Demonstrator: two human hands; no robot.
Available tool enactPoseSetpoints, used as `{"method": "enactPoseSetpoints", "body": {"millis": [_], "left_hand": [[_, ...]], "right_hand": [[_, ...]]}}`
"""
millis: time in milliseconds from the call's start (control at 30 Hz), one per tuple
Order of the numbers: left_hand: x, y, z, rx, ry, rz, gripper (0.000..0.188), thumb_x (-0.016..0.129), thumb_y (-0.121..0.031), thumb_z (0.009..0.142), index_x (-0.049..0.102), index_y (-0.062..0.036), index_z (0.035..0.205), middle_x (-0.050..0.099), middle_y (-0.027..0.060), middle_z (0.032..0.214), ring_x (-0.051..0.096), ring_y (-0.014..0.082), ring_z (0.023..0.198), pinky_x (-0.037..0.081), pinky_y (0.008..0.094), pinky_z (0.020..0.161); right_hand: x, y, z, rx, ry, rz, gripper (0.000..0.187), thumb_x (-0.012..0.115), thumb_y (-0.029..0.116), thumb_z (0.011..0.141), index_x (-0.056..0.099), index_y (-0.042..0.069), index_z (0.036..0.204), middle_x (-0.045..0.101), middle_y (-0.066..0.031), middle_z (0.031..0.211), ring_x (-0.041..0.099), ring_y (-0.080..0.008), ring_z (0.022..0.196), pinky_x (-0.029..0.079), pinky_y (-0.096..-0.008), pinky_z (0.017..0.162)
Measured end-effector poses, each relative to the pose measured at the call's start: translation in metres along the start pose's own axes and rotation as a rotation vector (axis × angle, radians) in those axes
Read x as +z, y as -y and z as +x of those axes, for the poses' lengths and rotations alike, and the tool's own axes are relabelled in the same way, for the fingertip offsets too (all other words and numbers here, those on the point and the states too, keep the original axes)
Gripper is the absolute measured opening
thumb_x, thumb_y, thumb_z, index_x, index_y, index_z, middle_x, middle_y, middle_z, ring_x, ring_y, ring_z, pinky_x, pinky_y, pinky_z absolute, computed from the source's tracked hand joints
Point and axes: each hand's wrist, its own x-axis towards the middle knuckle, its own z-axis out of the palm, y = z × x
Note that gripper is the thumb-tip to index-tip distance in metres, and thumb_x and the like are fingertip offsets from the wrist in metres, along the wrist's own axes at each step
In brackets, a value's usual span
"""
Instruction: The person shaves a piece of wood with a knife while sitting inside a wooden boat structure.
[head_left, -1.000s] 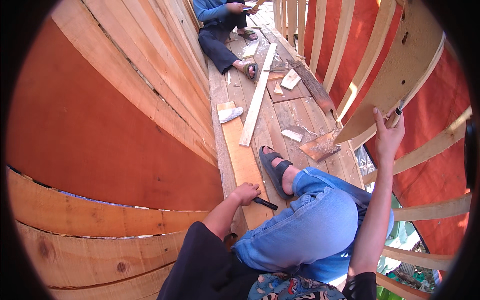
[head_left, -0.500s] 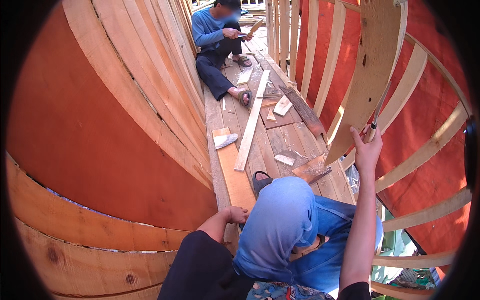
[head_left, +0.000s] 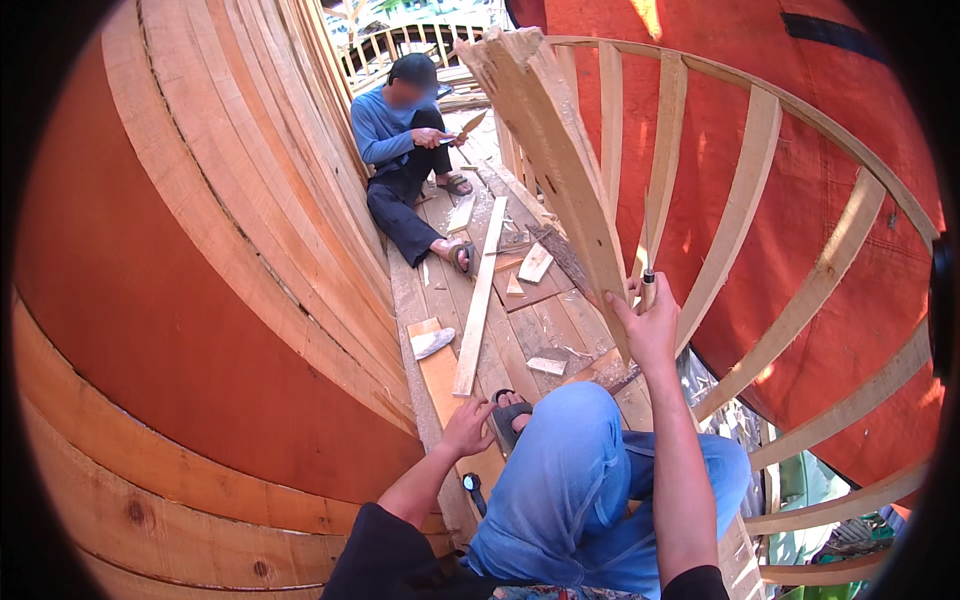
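My right hand (head_left: 650, 322) is closed around the lower end of a long, rough wooden board (head_left: 578, 180) and the handle of a knife (head_left: 649, 290). The board rises from my grip and leans to the left, while the thin blade points upward along its right side. My left hand (head_left: 468, 428) has its fingers apart and holds nothing. It hovers over an orange-brown plank (head_left: 438, 375) on the deck, close to my sandalled foot (head_left: 511, 415). By my left knee lies a dark tool with a shiny round end (head_left: 472, 486).
A person in a blue shirt (head_left: 385, 130) sits ahead, holding a blade and a small wooden piece. A pale strip (head_left: 482, 295), offcuts (head_left: 535, 263) and shavings lie on the deck. Planked wall (head_left: 250, 200) rises on the left; curved ribs (head_left: 735, 200) and red sheeting stand right.
My left hand has lifted and moved forward, its fingers opening. My right hand has moved left with the board and knife, and the board now leans left. The view has shifted too.
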Motion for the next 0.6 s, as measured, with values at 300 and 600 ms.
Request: {"method": "enactPoseSetpoints", "body": {"millis": [300,600], "left_hand": [[-0.184,-0.136,0.178,0.27,-1.035,-0.989,0.096,0.076,-0.043,0.076,0.018,-0.0032,0.142,0.048,0.0181,0.125,0.049,0.0317,0.118,0.038,0.0444,0.101],[-0.169,-0.141,0.211,-0.075,-1.331,-0.833,0.062,0.072,-0.011,0.08,0.029,-0.0008,0.124,0.054,0.0159,0.111,0.062,0.0224,0.08,0.052,0.034,0.076]], "right_hand": [[0.039,-0.012,-0.022,0.019,0.175,0.076,0.038,0.076,0.014,0.073,0.048,0.002,0.096,0.068,-0.0152,0.089,0.065,-0.0365,0.086,0.05,-0.0437,0.071],[0.026,-0.036,-0.034,0.05,0.197,-0.042,0.048,0.075,0.033,0.075,0.05,0.001,0.101,0.064,-0.0195,0.089,0.063,-0.038,0.084,0.049,-0.0442,0.071]]}}
